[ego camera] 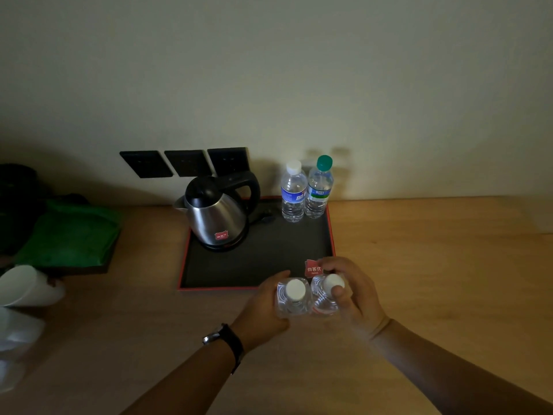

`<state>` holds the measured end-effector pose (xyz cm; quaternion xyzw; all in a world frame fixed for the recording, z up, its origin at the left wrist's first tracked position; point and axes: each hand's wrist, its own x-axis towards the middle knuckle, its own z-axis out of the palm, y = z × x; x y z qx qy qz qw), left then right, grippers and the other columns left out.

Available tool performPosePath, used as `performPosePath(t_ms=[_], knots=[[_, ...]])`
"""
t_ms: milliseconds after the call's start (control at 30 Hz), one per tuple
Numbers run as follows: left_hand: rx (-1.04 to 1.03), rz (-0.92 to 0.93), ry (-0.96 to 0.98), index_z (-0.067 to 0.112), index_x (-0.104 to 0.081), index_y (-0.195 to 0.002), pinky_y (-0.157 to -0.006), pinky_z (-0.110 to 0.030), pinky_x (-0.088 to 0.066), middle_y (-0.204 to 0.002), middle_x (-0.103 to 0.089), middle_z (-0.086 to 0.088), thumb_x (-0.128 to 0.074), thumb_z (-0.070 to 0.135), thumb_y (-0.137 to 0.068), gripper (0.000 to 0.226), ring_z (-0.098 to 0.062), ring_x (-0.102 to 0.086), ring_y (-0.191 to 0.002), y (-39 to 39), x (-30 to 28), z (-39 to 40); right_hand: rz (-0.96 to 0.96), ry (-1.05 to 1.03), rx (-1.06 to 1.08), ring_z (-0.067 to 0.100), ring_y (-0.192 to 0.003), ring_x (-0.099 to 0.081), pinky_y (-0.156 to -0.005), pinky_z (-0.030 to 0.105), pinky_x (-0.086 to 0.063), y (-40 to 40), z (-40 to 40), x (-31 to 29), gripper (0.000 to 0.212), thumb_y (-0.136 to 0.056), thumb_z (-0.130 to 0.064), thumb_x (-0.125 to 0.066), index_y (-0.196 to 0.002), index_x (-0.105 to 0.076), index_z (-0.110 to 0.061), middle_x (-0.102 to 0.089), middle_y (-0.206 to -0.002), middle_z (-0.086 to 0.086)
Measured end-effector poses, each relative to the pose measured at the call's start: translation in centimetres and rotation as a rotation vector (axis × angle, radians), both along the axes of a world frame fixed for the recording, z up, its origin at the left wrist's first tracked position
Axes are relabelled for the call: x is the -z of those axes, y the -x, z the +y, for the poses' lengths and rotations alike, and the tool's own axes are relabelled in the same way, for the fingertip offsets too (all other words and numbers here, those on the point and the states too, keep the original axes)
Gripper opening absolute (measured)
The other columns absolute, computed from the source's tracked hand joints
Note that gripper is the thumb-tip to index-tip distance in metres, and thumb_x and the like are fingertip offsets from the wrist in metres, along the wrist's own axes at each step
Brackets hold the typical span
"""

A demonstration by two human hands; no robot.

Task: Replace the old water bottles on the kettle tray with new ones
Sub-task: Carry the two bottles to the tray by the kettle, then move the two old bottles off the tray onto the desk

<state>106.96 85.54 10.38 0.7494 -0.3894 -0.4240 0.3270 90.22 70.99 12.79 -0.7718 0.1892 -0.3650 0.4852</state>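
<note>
A black tray with a red rim [263,265] lies on the wooden desk and carries a steel kettle [214,214] at its back left. Two bottles stand upright at its back right corner: one with a white cap and blue label [293,193], one with a green cap and green label [319,190]. Just in front of the tray's near right corner, my left hand [263,307] grips a clear white-capped bottle [294,298]. My right hand [356,292] grips a second clear white-capped bottle [327,292] beside it. The two held bottles touch each other.
Three black wall sockets [185,163] sit behind the kettle. A green cloth [68,235] lies at the left of the wooden desk [434,265], with white cups [27,286] near the left edge. A red logo tag [313,268] marks the tray's near right corner.
</note>
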Motion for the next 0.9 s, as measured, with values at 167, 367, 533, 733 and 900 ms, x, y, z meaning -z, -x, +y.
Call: performPosePath(t_ms=[167, 367, 533, 733, 900], knots=[[0.058, -0.235, 0.067, 0.032, -0.039, -0.148, -0.102, -0.011, -0.028, -0.152, -0.042, -0.003, -0.066, -0.004, -0.080, 0.081, -0.010, -0.038, -0.137, -2.9, -2.0, -1.2, -0.040, -0.001, 0.008, 0.031, -0.099, -0.067, -0.081, 0.042, -0.054, -1.0, -2.7, -2.3, 0.058, -0.104, -0.052, -0.037, -0.111, -0.066, -0.003, -0.070, -0.110, 0.014], [-0.082, -0.331, 0.240, 0.035, -0.047, -0.140, -0.094, -0.010, -0.041, -0.138, -0.049, 0.009, -0.070, 0.001, -0.084, 0.070, 0.014, -0.049, -0.109, -5.8, -6.3, -6.0, 0.134, 0.135, 0.070, 0.010, -0.092, -0.066, -0.077, 0.036, -0.055, -4.4, -7.4, -5.2, 0.025, -0.102, -0.044, -0.046, -0.106, -0.065, -0.029, -0.068, -0.097, -0.009], [-0.168, -0.474, 0.370, 0.021, -0.051, -0.137, -0.106, -0.028, -0.038, -0.137, -0.053, -0.005, -0.080, 0.011, -0.080, 0.065, -0.016, -0.047, -0.126, -7.8, -9.9, -12.8, 0.298, 0.316, 0.181, 0.020, -0.106, -0.057, -0.092, 0.039, -0.050, -8.8, -12.1, -6.0, 0.031, -0.090, -0.028, -0.069, -0.117, -0.058, -0.017, -0.061, -0.116, 0.007], [-0.283, -0.195, 0.185, 0.016, -0.041, -0.148, -0.109, -0.039, -0.041, -0.148, -0.048, -0.010, -0.083, 0.018, -0.080, 0.080, -0.026, -0.046, -0.134, -9.5, -11.0, -19.2, 0.591, -0.052, 0.174, 0.029, -0.133, -0.046, -0.096, 0.028, -0.034, -12.5, -15.9, -5.6, 0.073, -0.087, -0.032, -0.077, -0.147, -0.038, -0.014, -0.046, -0.148, 0.012], [-0.256, -0.220, 0.127, 0.008, -0.071, -0.105, -0.089, -0.048, -0.056, -0.105, -0.073, -0.014, -0.077, 0.015, -0.084, 0.022, -0.030, -0.067, -0.100, -9.4, -10.5, -20.7, 0.531, -0.112, 0.179, 0.031, -0.112, -0.062, -0.083, 0.035, -0.048, -12.3, -16.0, -4.9, 0.033, -0.097, -0.022, -0.065, -0.127, -0.051, -0.017, -0.066, -0.124, 0.011]])
